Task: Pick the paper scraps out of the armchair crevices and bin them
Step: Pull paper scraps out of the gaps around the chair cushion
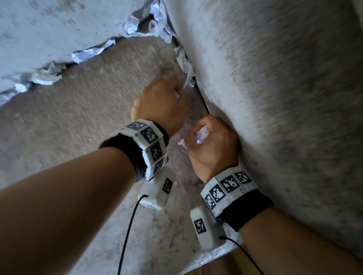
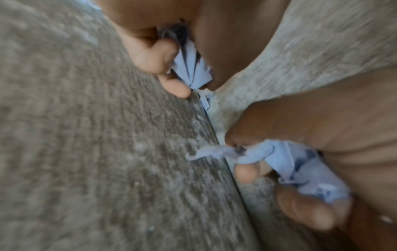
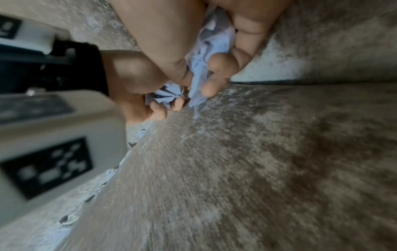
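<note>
In the head view my left hand [image 1: 180, 88] pinches a pale paper scrap [image 1: 187, 79] that sticks out of the side crevice between seat cushion [image 1: 78, 140] and armrest [image 1: 284, 76]. The left wrist view shows a folded scrap [image 2: 189, 68] held between the left hand's fingers [image 2: 154, 57] and thumb. Just nearer to me, my right hand [image 1: 196, 133] grips a crumpled wad of paper [image 1: 201, 135], also seen as a wad of paper [image 3: 210, 49] in curled fingers [image 3: 221, 66]. More scraps [image 1: 185, 63] fill the side crevice beyond my left hand.
Several crumpled scraps [image 1: 91, 52] line the back crevice under the backrest [image 1: 43, 24], with a cluster in the corner [image 1: 157, 19]. The seat's front edge [image 1: 216, 258] lies near my wrists. No bin is in view.
</note>
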A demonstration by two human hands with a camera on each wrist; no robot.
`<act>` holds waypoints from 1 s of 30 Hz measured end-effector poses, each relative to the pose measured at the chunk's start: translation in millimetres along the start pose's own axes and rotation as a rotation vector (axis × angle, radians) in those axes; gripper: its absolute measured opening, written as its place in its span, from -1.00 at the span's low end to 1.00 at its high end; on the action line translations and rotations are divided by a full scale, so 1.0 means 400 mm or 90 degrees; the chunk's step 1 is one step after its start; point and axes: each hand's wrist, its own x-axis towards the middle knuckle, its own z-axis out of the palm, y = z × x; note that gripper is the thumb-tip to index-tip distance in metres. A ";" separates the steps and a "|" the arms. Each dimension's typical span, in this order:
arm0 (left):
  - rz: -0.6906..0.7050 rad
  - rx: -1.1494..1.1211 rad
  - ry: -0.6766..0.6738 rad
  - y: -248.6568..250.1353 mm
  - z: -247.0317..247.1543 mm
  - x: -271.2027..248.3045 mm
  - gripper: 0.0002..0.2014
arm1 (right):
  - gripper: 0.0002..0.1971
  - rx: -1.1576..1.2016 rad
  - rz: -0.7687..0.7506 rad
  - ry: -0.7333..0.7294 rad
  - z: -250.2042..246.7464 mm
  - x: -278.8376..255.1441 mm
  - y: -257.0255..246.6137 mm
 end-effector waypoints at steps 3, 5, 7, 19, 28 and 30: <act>0.047 -0.033 0.006 -0.028 -0.019 -0.028 -0.88 | -0.88 0.016 0.012 -0.014 -0.002 0.004 -0.009; 0.055 -0.051 0.014 -0.049 -0.035 -0.047 -0.86 | -0.88 0.024 0.011 0.003 0.002 0.010 -0.019; 0.052 -0.082 0.025 -0.067 -0.049 -0.065 -0.84 | -0.82 0.026 0.002 0.028 0.010 0.021 -0.032; -0.060 -0.345 0.041 -0.143 -0.105 -0.150 -0.88 | -0.73 -0.109 0.041 0.080 0.077 0.122 -0.100; -0.040 -0.419 0.010 -0.210 -0.143 -0.183 -0.89 | -0.70 -0.083 0.147 0.149 0.133 0.183 -0.128; -0.045 -0.431 0.001 -0.222 -0.144 -0.186 -0.91 | -0.68 -0.096 0.167 0.161 0.137 0.191 -0.129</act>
